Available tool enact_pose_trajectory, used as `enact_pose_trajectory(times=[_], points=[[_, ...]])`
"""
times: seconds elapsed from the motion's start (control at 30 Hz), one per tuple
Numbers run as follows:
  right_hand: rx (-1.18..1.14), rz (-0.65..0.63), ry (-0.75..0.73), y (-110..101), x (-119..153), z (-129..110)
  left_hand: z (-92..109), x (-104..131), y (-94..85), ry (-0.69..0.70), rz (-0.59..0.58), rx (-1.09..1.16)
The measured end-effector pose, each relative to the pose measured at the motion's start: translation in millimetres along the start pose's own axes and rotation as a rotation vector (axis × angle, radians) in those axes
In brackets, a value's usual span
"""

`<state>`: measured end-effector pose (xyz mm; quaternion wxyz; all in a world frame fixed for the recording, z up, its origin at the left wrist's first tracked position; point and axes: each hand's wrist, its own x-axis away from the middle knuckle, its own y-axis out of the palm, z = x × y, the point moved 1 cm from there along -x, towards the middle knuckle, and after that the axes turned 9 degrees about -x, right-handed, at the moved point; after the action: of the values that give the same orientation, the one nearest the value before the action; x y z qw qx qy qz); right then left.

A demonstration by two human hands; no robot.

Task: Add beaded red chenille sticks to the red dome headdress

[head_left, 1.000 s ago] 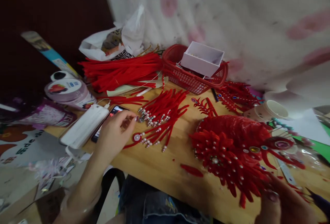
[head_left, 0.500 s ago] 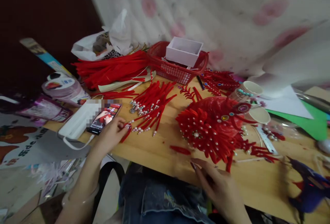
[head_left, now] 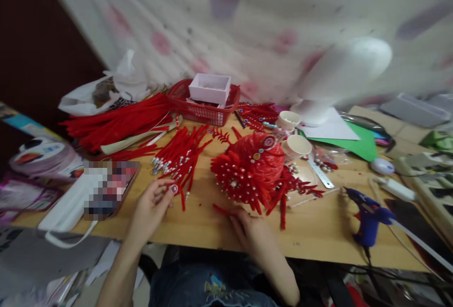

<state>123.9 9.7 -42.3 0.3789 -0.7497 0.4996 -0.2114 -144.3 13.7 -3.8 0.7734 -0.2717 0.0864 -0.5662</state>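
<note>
My left hand pinches a bent red pipe-cleaner piece with a round purple gem at its top. My right hand has its fingertips closed on the end of a short red pipe-cleaner strip at the table surface; the grip is partly hidden. Just beyond it stands a red pipe-cleaner flower headpiece dotted with pearls, on a red wrapped form. Pearl-tipped red stems lie in a bunch beyond my left hand.
A blue glue gun stands at the right, its cord running off the edge. Two paper cups, a steel ruler and a red basket with a white box lie farther back. A phone and white power bank are at left.
My right hand has moved from beside the loose red strip onto it. My left hand still holds the gemmed piece, its gem now facing the camera. The view has swung right.
</note>
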Motion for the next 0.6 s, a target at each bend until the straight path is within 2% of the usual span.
enact_pose_trajectory(times=[0.07,0.13,0.23,0.3,0.33,0.4,0.43,0.5,0.6], points=[[-0.063,-0.026,0.026,-17.2,11.0,-5.5,5.5,-2.8,22.9,0.057,-0.053,-0.033],[-0.244,-0.093,0.094,-36.9,26.1,-8.3,8.7,-8.0,39.7,0.165,-0.060,-0.197],[-0.547,-0.104,0.180,-61.9,48.7,-4.4,16.5,-12.4,51.1,0.394,0.100,-0.474],[-0.646,-0.018,0.186,-70.9,56.8,2.8,25.8,-8.2,53.6,0.563,0.200,-0.504],[-0.650,0.043,0.172,-72.9,57.7,6.8,31.3,-4.2,54.8,0.643,0.196,-0.477],[-0.606,0.159,0.120,-72.8,53.1,13.2,43.9,6.1,59.1,0.825,0.056,-0.360],[-0.585,0.203,0.080,-71.6,48.2,14.8,50.3,10.9,62.7,0.872,-0.078,-0.342],[-0.571,0.245,0.014,-68.4,35.8,14.7,63.7,18.8,70.6,1.002,-0.243,-0.341],[-0.604,0.251,-0.050,-65.8,19.2,10.2,81.6,23.7,79.0,1.145,-0.290,-0.388]])
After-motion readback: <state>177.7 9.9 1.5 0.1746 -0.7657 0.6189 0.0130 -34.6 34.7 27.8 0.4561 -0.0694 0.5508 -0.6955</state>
